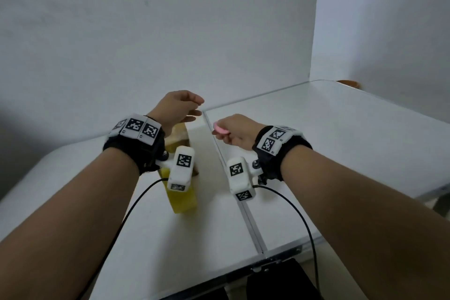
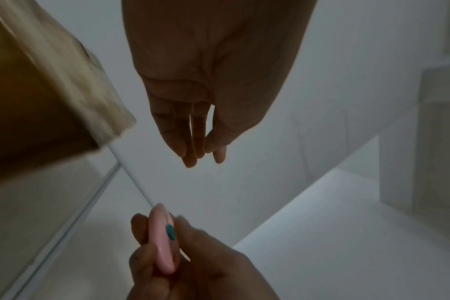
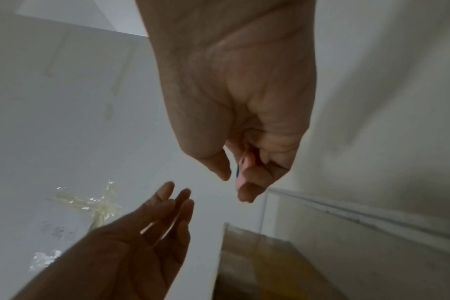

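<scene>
A small flat pink piece (image 1: 220,129) with a teal spot (image 2: 170,232) on one face is pinched edge-on in my right hand (image 1: 235,132), between thumb and curled fingers. In the right wrist view only an edge of the pink piece (image 3: 243,174) shows between the fingers. My left hand (image 1: 181,108) hovers just left of it with relaxed, nearly straight fingers and holds nothing. Below the left wrist stands a tall yellow and brown open box (image 1: 182,198) on the white table (image 1: 316,134); both hands are above it and a little beyond.
The white folding table has a metal seam (image 1: 246,209) running front to back between my arms. White walls (image 1: 170,31) close the back and right. A brown round object (image 1: 348,83) sits at the far right corner. Black cables (image 1: 302,224) trail from both wrist cameras.
</scene>
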`<action>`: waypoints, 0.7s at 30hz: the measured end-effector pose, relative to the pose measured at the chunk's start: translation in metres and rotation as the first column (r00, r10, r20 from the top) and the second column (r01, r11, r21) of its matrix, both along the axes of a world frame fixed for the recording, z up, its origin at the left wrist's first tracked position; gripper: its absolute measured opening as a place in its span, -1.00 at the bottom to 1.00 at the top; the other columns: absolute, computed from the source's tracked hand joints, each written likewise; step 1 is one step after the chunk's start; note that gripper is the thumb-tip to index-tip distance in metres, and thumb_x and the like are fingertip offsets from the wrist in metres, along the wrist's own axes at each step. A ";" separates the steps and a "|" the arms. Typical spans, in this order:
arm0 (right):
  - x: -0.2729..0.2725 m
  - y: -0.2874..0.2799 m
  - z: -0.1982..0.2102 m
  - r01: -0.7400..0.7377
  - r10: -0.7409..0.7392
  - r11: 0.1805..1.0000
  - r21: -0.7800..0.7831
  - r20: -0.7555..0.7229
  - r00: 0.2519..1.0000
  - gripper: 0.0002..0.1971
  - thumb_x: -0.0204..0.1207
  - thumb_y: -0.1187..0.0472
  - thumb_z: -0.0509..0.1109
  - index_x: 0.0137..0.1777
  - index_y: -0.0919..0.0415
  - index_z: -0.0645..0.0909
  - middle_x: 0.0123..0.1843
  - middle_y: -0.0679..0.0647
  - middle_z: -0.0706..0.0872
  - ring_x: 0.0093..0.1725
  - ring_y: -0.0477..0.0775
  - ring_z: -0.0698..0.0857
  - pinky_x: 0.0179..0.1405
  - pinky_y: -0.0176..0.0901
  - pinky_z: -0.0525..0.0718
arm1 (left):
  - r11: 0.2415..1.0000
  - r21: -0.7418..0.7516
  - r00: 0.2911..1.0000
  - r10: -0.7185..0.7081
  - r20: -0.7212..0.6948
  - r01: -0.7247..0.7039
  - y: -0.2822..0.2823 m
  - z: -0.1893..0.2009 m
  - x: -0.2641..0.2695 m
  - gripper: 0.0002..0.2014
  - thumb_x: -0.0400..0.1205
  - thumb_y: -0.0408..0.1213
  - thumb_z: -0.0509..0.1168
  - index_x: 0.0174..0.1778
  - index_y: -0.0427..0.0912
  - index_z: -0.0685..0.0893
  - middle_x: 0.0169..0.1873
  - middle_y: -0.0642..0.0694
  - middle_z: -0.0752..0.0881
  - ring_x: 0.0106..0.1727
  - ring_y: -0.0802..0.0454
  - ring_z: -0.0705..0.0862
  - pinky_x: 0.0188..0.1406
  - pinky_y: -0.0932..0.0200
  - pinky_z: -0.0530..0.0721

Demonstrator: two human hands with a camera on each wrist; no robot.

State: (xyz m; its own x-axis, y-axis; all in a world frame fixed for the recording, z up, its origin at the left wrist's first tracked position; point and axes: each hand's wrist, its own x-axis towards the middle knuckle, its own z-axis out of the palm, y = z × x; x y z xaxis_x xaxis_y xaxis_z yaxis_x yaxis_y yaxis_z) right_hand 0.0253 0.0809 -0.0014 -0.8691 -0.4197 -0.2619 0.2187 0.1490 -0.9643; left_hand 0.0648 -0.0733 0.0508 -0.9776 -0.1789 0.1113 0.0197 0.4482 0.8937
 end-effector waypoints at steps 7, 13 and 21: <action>0.025 -0.040 0.016 0.002 -0.011 0.998 -0.056 -0.164 0.986 -0.59 0.67 0.54 0.00 0.48 0.55 0.40 0.08 0.47 0.63 -0.36 -0.03 0.56 -0.44 -0.40 0.48 | 0.988 0.070 0.989 0.143 -0.035 -0.141 -0.056 -0.005 0.043 -0.80 0.66 -0.49 0.17 -0.12 -0.15 0.65 -0.06 -0.11 0.68 -0.16 0.04 0.72 -0.17 0.26 0.67; 0.033 -0.063 0.020 -0.028 0.029 1.000 0.008 -0.323 0.946 -0.66 0.63 0.40 0.15 0.28 0.57 0.60 -0.05 0.26 0.70 -0.33 -0.04 0.61 -0.31 -0.32 0.57 | 0.976 0.069 0.978 0.206 -0.021 -0.204 -0.071 -0.025 0.066 -0.78 0.63 -0.53 0.18 -0.15 -0.13 0.62 -0.14 -0.06 0.66 -0.28 0.09 0.66 -0.46 0.42 0.59; 0.039 -0.063 0.012 -0.111 0.183 0.980 0.166 -0.520 0.835 -0.77 0.62 0.27 0.28 0.15 0.37 0.68 -0.14 0.16 0.80 -0.25 -0.01 0.71 -0.24 -0.26 0.66 | 0.947 0.131 0.955 0.296 0.002 -0.294 -0.077 -0.058 0.086 -0.83 0.64 -0.44 0.19 0.05 -0.17 0.63 -0.21 -0.04 0.64 -0.32 0.08 0.57 -0.33 0.27 0.46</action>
